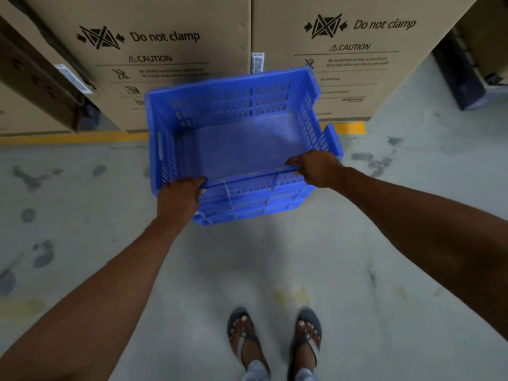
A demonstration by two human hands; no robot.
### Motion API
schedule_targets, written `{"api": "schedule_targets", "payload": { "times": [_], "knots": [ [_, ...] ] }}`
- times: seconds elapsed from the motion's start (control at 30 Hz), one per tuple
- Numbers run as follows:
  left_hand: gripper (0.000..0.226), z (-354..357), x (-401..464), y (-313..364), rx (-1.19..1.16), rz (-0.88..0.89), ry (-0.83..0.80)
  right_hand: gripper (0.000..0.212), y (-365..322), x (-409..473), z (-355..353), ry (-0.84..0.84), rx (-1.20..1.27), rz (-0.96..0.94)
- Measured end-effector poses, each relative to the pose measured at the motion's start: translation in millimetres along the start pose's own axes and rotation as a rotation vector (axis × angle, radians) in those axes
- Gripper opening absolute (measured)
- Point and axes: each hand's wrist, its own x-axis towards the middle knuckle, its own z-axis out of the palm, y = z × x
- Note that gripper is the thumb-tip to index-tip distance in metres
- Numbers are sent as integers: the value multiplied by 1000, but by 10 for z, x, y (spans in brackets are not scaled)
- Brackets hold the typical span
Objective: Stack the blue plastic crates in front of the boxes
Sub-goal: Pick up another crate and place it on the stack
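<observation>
A blue plastic crate [236, 138] with slotted walls is held out in front of the person, tipped so that its open top and bare inside face the camera. Both hands hold its near rim. The left hand [180, 195] grips the rim at the near left corner, fingers curled over the edge. The right hand [316, 167] grips the same rim at the near right corner, fingers wrapped over the top edge. Below the near wall, further blue ribbed plastic shows under the held crate; whether this is a second crate or the same one's lower part cannot be told.

The crate sits in front of two tall cardboard boxes, the left box [154, 50] and the right box [357, 64], each printed "Do not clamp" and "CAUTION". The crate's far wall overlaps the seam between them, where a small white barcode label [257, 62] is stuck. A yellow floor line [71, 137] runs along the foot of the boxes. The grey concrete floor [384, 215] is stained with dark blotches. At the bottom of the view are the person's feet in sandals [275, 336].
</observation>
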Motion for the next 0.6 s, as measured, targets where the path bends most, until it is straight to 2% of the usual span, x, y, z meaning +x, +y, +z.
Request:
{"api": "schedule_targets", "payload": {
  "times": [0.2, 0.3, 0.37, 0.43, 0.5, 0.6],
  "knots": [
    [32, -95, 282, -99, -54, -61, -170, 57, 15, -15, 109, 56, 81, 33],
    [28, -3, 187, 19, -18, -88, -153, 61, 111, 57, 31, -10, 32, -29],
    [30, 61, 106, 32, -16, -85, -93, 56, 123, 49, 36, -34, 50, -42],
    [36, 125, 103, -19, -3, -70, -99, 53, 168, 49, 5, -49, 101, -46],
    [45, 182, 121, -67, -14, -54, -141, 50, 289, 29, -21, -7, 128, -66],
    [64, 262, 49, 6, -2, -40, -121, 52, 510, -54, 111, 182, 38, -182]
  ]
}}
